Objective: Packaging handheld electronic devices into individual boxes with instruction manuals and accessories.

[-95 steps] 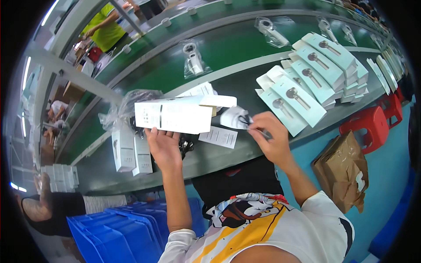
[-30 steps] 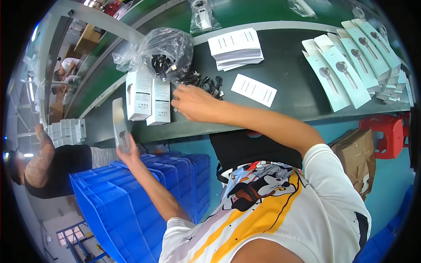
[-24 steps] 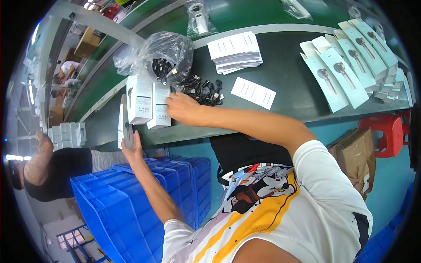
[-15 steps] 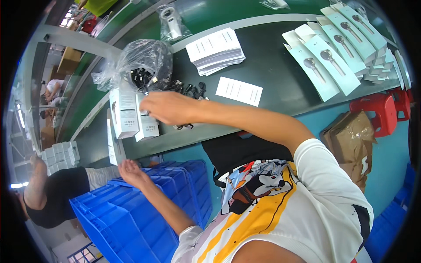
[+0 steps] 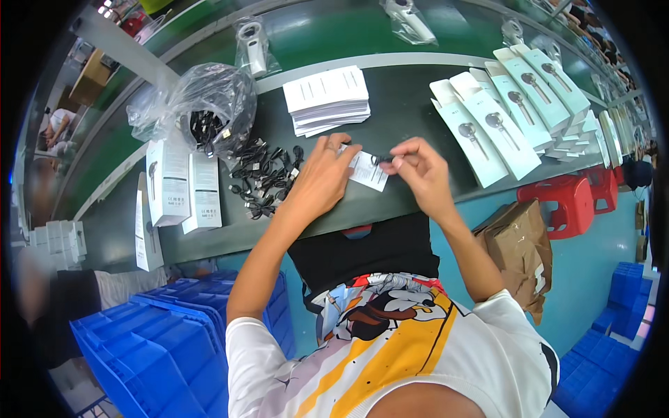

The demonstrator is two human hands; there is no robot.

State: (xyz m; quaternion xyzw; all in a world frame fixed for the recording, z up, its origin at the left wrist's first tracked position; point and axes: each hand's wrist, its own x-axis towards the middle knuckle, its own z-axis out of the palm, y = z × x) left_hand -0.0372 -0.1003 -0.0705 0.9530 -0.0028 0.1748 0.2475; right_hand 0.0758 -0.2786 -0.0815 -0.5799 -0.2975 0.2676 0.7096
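Dark matte worktop (image 5: 411, 118) beside a green conveyor (image 5: 327, 35), both hands meeting over a paper slip.

Left hand (image 5: 317, 181) is lying flat, fingers spread, pressing on the white rectangular slip (image 5: 368, 171) and gripping nothing. Right hand (image 5: 421, 171) is pinching a small black cable (image 5: 381, 159) between thumb and fingertips, just above the slip's edge. Coiled black cables (image 5: 265, 177) are lying loose at the left, spilling from a crinkled clear bag (image 5: 202, 111). Stacked white leaflets (image 5: 327, 97) are sitting behind.

Cable pile (image 5: 265, 177) left of leaflet (image 5: 367, 169), leaflet stack (image 5: 327, 99) behind, boxes (image 5: 178, 184) far left
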